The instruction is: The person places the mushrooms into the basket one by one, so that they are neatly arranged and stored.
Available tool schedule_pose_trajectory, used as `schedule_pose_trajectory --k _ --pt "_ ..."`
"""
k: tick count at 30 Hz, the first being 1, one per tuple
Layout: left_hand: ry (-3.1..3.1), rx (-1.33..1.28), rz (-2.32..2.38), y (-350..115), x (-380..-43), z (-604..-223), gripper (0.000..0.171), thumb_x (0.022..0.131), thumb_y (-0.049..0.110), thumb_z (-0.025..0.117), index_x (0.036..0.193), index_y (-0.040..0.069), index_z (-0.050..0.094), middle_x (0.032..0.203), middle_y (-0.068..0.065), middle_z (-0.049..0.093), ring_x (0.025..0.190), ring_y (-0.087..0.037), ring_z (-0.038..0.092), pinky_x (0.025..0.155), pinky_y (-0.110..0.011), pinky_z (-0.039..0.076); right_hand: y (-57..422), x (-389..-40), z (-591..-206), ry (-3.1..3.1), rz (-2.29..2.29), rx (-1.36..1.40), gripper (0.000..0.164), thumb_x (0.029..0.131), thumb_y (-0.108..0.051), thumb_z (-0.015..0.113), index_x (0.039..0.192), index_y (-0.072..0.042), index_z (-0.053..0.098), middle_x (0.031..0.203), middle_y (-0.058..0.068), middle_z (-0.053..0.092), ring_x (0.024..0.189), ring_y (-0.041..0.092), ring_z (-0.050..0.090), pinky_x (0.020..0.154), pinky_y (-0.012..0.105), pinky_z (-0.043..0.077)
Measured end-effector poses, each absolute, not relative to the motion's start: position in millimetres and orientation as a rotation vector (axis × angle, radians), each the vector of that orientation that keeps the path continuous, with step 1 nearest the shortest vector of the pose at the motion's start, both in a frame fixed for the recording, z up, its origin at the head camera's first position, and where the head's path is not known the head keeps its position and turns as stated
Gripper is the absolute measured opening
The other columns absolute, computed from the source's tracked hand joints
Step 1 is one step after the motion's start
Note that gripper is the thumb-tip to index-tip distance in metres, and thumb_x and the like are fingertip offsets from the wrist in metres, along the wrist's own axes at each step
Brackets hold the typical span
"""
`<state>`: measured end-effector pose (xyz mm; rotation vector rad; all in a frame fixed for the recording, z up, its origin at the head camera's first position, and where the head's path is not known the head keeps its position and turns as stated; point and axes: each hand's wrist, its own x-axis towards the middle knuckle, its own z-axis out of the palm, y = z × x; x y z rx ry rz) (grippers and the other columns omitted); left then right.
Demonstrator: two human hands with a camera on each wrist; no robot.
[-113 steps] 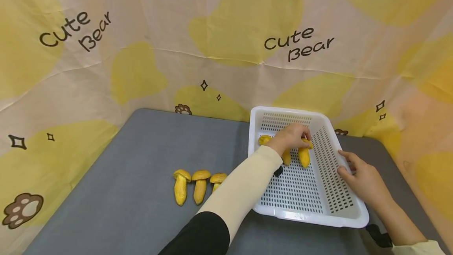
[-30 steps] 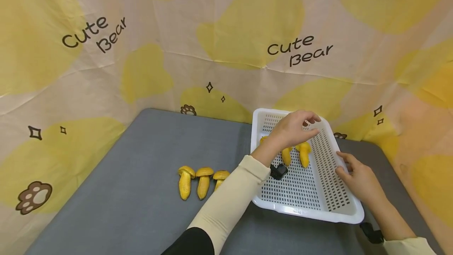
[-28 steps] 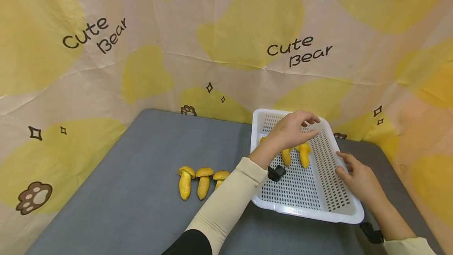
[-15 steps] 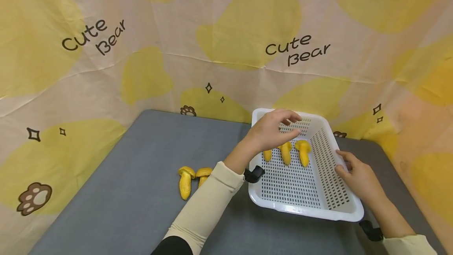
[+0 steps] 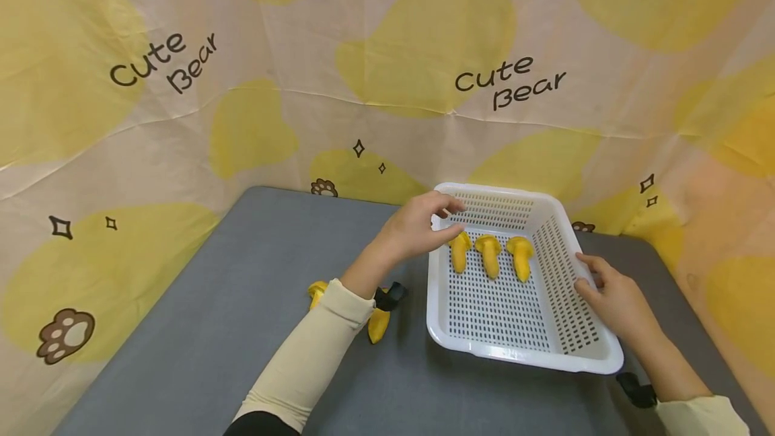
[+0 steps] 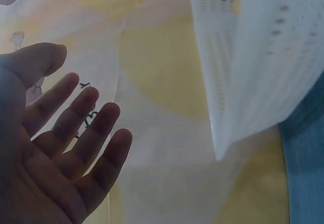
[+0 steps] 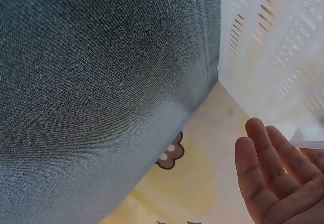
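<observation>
My left hand [image 5: 418,226] hovers over the left rim of a white perforated plastic basket [image 5: 514,360], fingers loosely extended and holding nothing. In the left wrist view, the bare palm and spread fingers of the left hand [image 6: 66,153] show beside the basket [image 6: 253,82]. My right hand [image 5: 620,298] holds the basket's right rim, its thumb on the inner side and its other fingers outside. Inside the basket, three yellow mushrooms lie in a row: a left mushroom [image 5: 460,258], a middle mushroom [image 5: 489,258] and a right mushroom [image 5: 521,260].
On the grey table [image 5: 242,328], left of the basket, more yellow mushrooms are partly covered by my left arm; one mushroom [image 5: 316,291] shows left of the sleeve, another mushroom [image 5: 378,326] below the black wrist camera [image 5: 390,296]. A printed cloth [image 5: 363,52] hangs behind the table.
My left hand has let go of the right mushroom in the basket, risen and moved left towards the table mushrooms. The right hand has stayed on the rim.
</observation>
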<state>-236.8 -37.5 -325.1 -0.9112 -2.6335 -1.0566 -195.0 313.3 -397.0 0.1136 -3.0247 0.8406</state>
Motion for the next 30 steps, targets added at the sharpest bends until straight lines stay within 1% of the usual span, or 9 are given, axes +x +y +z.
schedule_pose_trajectory --k 7,11,15,21,24,30 --pt "-2.729 -0.853 -0.989 -56.5 -229.0 -332.1 0.031 0.090 0.026 0.067 0.118 0.014 0.065 0.118 0.000 0.063 0.103 -0.017 0.060 0.091 -0.031 0.051 311.9 -195.1 -396.4 -3.018 0.841 0.120 0.058 0.097 -0.023 0.045 0.146 0.004 0.031 0.112 0.035 0.056 0.059 0.016 0.065 0.048 0.030 0.053" --pt "-2.802 -0.815 -0.919 -64.7 -223.5 -337.3 0.032 0.090 0.029 0.067 0.118 0.014 0.065 0.117 0.001 0.062 0.104 -0.017 0.058 0.090 -0.032 0.051 311.4 -194.3 -396.3 -3.025 0.840 0.111 0.058 0.098 -0.024 0.045 0.146 0.003 0.031 0.112 0.034 0.057 0.059 0.016 0.065 0.048 0.030 0.053" --pt "-2.852 -0.788 -0.902 -71.3 -217.4 -341.7 0.034 0.090 0.029 0.067 0.120 0.013 0.064 0.117 0.000 0.061 0.105 -0.017 0.057 0.091 -0.034 0.051 312.2 -193.7 -395.9 -3.030 0.853 0.111 0.058 0.098 -0.024 0.045 0.147 0.004 0.030 0.112 0.035 0.056 0.059 0.016 0.065 0.048 0.030 0.053" --pt "-2.915 -0.763 -0.883 -81.5 -211.1 -349.6 0.035 0.089 0.029 0.068 0.120 0.014 0.063 0.116 -0.003 0.059 0.103 -0.018 0.054 0.089 -0.035 0.050 313.5 -194.5 -395.5 -3.021 0.864 0.120 0.059 0.097 -0.025 0.045 0.147 0.003 0.030 0.109 0.035 0.057 0.058 0.016 0.065 0.047 0.029 0.053" --pt "-2.959 -0.765 -0.860 -86.9 -208.4 -355.6 0.036 0.090 0.029 0.068 0.122 0.014 0.063 0.117 -0.004 0.059 0.104 -0.019 0.054 0.089 -0.036 0.049 314.0 -194.4 -395.9 -3.024 0.870 0.111 0.059 0.098 -0.025 0.045 0.147 0.003 0.030 0.111 0.035 0.056 0.058 0.016 0.066 0.046 0.029 0.053" --pt "-3.025 -0.802 -0.816 -97.0 -205.1 -370.2 0.039 0.089 0.031 0.069 0.124 0.015 0.061 0.119 -0.003 0.058 0.106 -0.018 0.054 0.092 -0.037 0.048 315.2 -195.3 -397.2 -3.031 0.875 0.106 0.059 0.098 -0.026 0.045 0.147 0.003 0.029 0.109 0.034 0.057 0.059 0.016 0.066 0.047 0.030 0.054"
